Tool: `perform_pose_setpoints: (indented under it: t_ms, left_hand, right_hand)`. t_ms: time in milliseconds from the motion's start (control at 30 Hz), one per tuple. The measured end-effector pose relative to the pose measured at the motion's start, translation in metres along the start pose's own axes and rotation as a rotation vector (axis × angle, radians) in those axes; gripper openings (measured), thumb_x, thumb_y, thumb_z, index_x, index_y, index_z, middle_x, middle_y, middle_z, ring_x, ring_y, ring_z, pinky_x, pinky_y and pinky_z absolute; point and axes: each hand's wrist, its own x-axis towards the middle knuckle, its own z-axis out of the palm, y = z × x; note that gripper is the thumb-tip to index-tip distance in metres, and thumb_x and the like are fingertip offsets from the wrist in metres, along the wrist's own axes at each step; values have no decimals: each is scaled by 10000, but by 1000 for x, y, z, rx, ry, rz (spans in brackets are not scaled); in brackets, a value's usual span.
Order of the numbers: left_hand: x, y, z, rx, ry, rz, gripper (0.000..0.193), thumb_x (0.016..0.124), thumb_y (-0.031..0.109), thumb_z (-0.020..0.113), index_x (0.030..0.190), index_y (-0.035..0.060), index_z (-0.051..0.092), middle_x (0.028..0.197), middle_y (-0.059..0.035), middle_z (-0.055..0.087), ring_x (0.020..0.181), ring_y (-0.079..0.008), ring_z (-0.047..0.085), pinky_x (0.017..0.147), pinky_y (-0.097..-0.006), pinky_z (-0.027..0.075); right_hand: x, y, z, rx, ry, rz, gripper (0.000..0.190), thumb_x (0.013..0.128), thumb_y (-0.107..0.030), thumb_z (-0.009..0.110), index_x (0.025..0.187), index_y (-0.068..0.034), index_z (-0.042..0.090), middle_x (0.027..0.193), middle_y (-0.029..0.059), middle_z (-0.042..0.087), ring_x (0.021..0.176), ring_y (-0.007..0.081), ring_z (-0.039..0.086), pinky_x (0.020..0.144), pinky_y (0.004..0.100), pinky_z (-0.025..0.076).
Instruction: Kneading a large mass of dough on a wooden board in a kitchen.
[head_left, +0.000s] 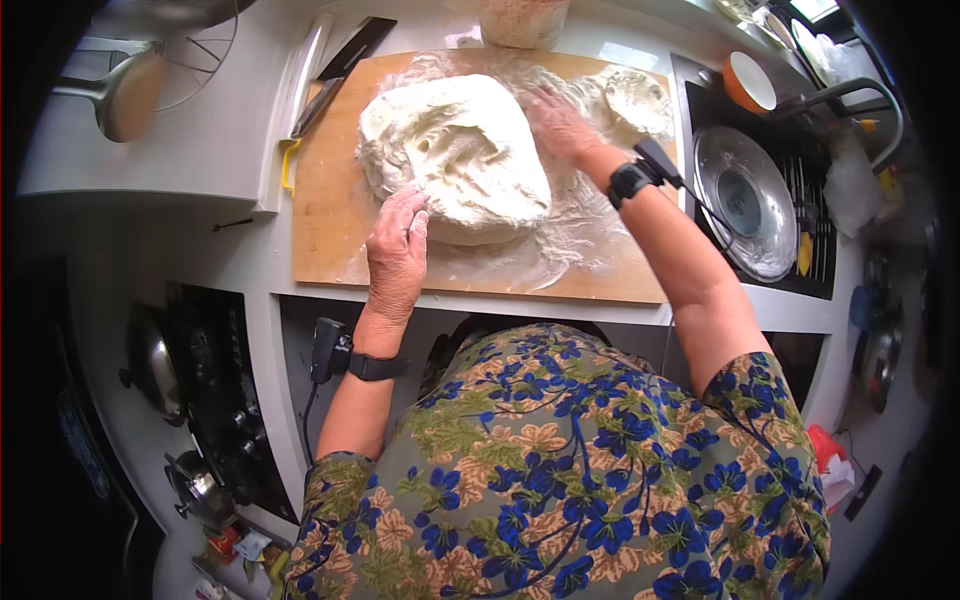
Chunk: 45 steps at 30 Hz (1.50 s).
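A large mound of white dough (465, 157) lies on a floured wooden board (330, 240). My left hand (399, 240) touches the dough's near left edge with its fingertips, the fingers close together and slightly bent. To the right of the dough, my right hand (562, 127) lies palm down with its fingers spread over the loose flour on the board, holding nothing. A pile of flour (637, 101) sits at the board's far right corner, beyond my right hand. Whether my right fingertips touch the dough's side is hard to tell.
A tub (523, 22) stands behind the board. Left of it lie a black-handled knife (322, 101) and a plastic-wrap roll (309, 64). At the right are a sink with a metal basin (776, 225), an orange bowl (750, 82) and a faucet (885, 97).
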Motion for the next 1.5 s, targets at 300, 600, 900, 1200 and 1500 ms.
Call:
perform_pose_setpoints:
  t_ms: [300, 600, 900, 1200, 1500]
  left_hand:
    - [-56, 18, 27, -11, 87, -125, 162, 825, -30, 448, 953, -11, 547, 847, -109, 540, 756, -190, 553, 675, -283, 454]
    - [-83, 44, 91, 152, -308, -73, 546, 697, 82, 668, 1162, -29, 407, 1073, -185, 426, 851, -322, 538, 712, -377, 460]
    - [-72, 48, 136, 111, -226, -206, 578, 703, 91, 672, 1181, -41, 375, 1053, -236, 401, 887, -387, 519, 750, -411, 444]
    - [-61, 58, 174, -277, -18, -521, 331, 844, 77, 440, 1146, -42, 377, 1062, -252, 397, 941, -389, 477, 825, -406, 406]
    - [-49, 76, 180, -184, 78, -550, 324, 696, -19, 539, 1011, -39, 469, 989, -235, 483, 910, -370, 502, 816, -406, 419]
  right_hand:
    - [-64, -20, 18, -290, 91, -492, 424, 799, -157, 429, 1202, -29, 468, 1282, 102, 418, 1254, 212, 308, 1064, 333, 211]
    - [-130, -24, 6, 92, -56, -452, 451, 750, -100, 503, 1183, 10, 445, 1301, 140, 392, 1261, 242, 297, 1066, 337, 210]
    - [-136, -13, 0, 1162, 182, 110, 410, 803, 9, 433, 1213, -18, 442, 1125, 183, 530, 1029, 271, 526, 895, 314, 412]
    - [-153, -63, 26, 1055, 170, 89, 395, 814, -77, 457, 1202, -2, 443, 1067, 185, 566, 963, 291, 557, 845, 344, 434]
    - [-150, -59, 11, 2149, 148, 636, 268, 842, -64, 444, 1080, 41, 506, 1094, 147, 548, 999, 242, 527, 886, 345, 421]
